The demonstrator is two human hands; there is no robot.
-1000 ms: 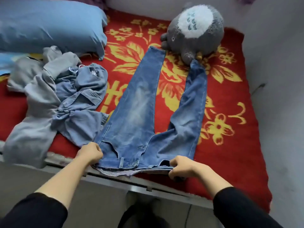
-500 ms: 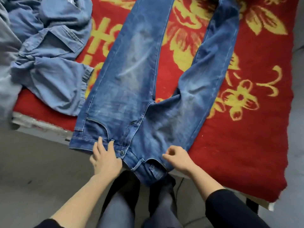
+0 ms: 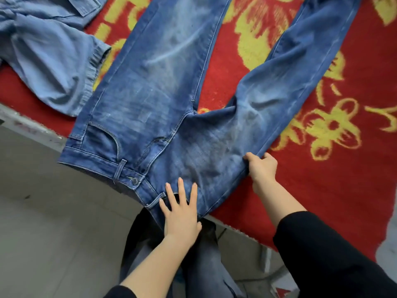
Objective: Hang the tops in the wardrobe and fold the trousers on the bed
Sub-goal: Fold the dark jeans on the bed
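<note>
Blue faded jeans [image 3: 163, 100] lie front up on the bed, legs spread away from me and the waistband hanging over the near edge. My left hand [image 3: 181, 214] lies flat with straight, spread fingers on the waistband by the fly. My right hand [image 3: 261, 166] pinches the outer hip edge of the right leg, thumb on top and fingers curled under the denim. A light blue denim top [image 3: 49, 61] lies crumpled at the upper left, its cuffed sleeve touching the jeans' left leg.
The bed is covered by a red blanket [image 3: 335, 173] with yellow flowers; its near edge [image 3: 32, 127] runs diagonally from the left down to the lower right. Grey floor [image 3: 53, 222] lies below, and my legs stand against the bed.
The view has closed in on the jeans' top. My left hand has slid right along the waistband past the button. My right hand has moved up and right to the hip edge and taken hold.
</note>
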